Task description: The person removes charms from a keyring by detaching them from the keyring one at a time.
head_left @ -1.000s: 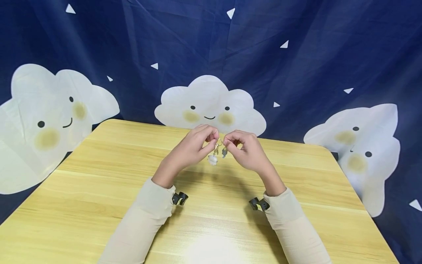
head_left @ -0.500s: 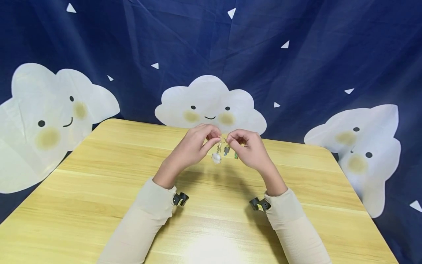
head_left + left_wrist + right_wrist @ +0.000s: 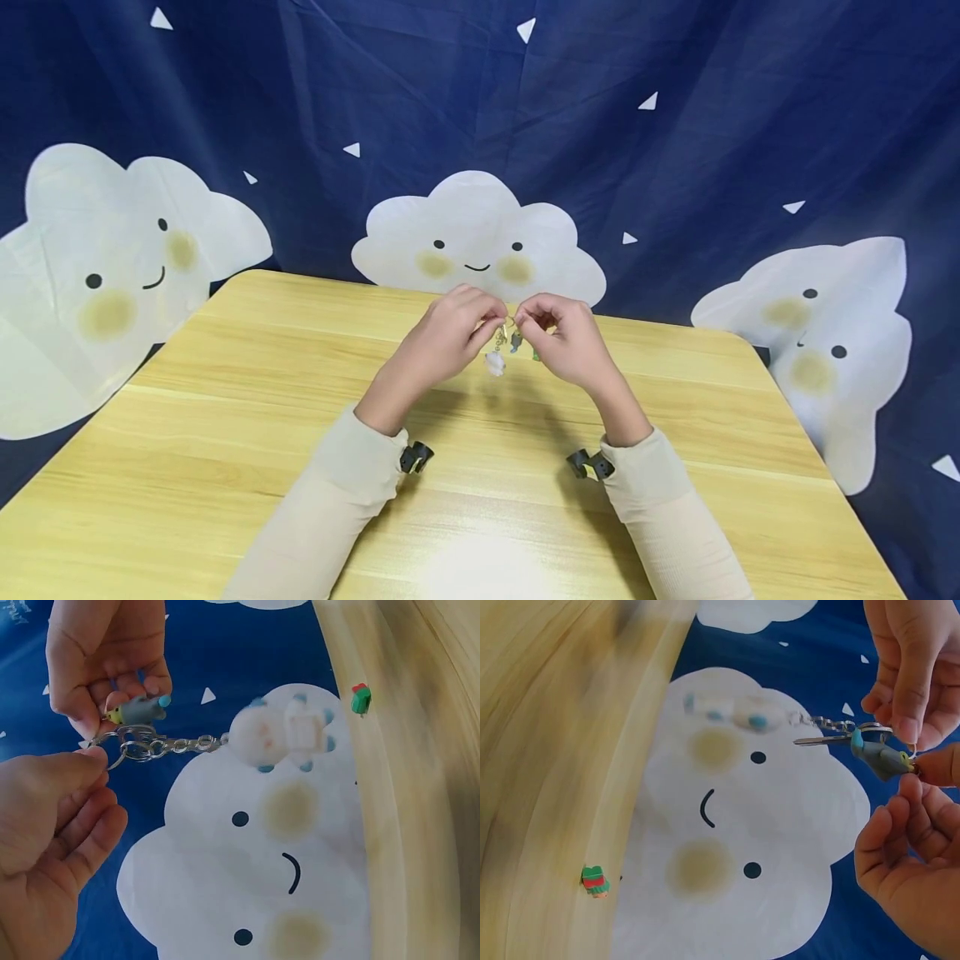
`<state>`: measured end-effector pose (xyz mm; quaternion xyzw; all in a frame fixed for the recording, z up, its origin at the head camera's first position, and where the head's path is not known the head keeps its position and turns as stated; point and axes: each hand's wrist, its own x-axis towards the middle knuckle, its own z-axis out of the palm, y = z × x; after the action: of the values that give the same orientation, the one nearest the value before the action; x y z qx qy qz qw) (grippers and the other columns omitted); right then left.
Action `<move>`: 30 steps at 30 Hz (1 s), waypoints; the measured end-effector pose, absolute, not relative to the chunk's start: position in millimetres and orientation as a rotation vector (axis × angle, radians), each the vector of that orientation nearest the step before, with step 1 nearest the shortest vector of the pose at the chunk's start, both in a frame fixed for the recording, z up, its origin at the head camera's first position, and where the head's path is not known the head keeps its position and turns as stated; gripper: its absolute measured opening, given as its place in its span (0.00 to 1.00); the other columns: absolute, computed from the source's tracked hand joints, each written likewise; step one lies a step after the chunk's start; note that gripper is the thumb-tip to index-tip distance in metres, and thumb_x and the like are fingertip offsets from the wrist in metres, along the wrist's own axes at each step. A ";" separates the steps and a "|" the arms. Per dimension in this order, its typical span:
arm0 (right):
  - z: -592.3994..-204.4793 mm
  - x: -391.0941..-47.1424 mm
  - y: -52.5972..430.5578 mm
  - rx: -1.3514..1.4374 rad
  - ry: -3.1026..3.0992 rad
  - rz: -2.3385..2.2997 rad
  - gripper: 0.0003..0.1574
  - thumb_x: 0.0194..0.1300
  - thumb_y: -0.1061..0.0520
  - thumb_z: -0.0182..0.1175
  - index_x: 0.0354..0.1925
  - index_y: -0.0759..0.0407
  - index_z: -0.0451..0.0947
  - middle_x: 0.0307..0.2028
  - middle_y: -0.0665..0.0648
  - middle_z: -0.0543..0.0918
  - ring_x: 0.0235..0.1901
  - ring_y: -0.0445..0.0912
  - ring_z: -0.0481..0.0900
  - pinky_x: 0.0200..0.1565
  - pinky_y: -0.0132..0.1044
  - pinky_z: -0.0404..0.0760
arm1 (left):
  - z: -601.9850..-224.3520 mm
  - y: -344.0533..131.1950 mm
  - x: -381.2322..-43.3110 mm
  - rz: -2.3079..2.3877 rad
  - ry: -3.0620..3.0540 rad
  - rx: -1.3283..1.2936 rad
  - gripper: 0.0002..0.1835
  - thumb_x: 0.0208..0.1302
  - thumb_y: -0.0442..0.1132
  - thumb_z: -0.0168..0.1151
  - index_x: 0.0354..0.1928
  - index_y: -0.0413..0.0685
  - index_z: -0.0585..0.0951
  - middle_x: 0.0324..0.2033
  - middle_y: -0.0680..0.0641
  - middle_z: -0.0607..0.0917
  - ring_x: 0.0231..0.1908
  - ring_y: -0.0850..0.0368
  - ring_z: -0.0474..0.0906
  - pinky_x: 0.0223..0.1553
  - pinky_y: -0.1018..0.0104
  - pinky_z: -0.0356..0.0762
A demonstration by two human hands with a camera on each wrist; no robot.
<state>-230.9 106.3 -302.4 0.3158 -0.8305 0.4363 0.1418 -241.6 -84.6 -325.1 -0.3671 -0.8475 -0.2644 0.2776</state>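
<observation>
My left hand (image 3: 450,337) pinches a metal key ring (image 3: 114,763) between thumb and finger, above the table's far part. From the ring, a short chain carries a white figure charm (image 3: 259,736) with pale blue tips, blurred in the right wrist view. A metal key (image 3: 821,741) also hangs there. Facing it, my right hand (image 3: 562,337) pinches the yellow end of a small grey-blue charm (image 3: 885,759) by finger and thumb. This charm is right at the ring; whether it is linked to it I cannot tell. The fingertips of both hands almost meet.
A small green and red figure (image 3: 595,881) sits on the wooden table (image 3: 247,400) near its far edge, partly behind my right hand in the head view. Behind the table hangs a dark blue curtain (image 3: 420,100) with white clouds.
My left hand has shifted slightly right, closer to the right hand, and the ring shows less between them. The hanging white charm moved right with it. The green figure has come into view.
</observation>
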 end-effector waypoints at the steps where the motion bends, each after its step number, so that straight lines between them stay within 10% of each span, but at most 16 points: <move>1: -302.6 -231.0 106.2 0.908 -2.390 1.269 0.06 0.62 0.69 0.56 0.32 0.66 0.79 0.22 0.55 0.78 0.21 0.48 0.73 0.27 0.37 0.75 | -325.4 -84.8 -241.9 -0.753 -2.284 -0.962 0.04 0.65 0.37 0.60 0.38 0.43 0.81 0.34 0.50 0.83 0.38 0.56 0.75 0.41 0.66 0.74; 30: -300.0 -228.3 105.8 0.836 -2.335 1.368 0.07 0.65 0.68 0.56 0.32 0.68 0.80 0.23 0.60 0.79 0.22 0.51 0.73 0.28 0.34 0.73 | -329.2 -85.0 -244.8 -0.787 -2.060 -0.997 0.03 0.63 0.32 0.61 0.37 0.41 0.82 0.35 0.48 0.84 0.38 0.55 0.77 0.42 0.67 0.75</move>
<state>-228.3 105.8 -300.0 0.2917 -0.8146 0.4772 0.1538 -244.8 -85.0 -329.2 -0.3855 -0.7965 -0.3041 0.3529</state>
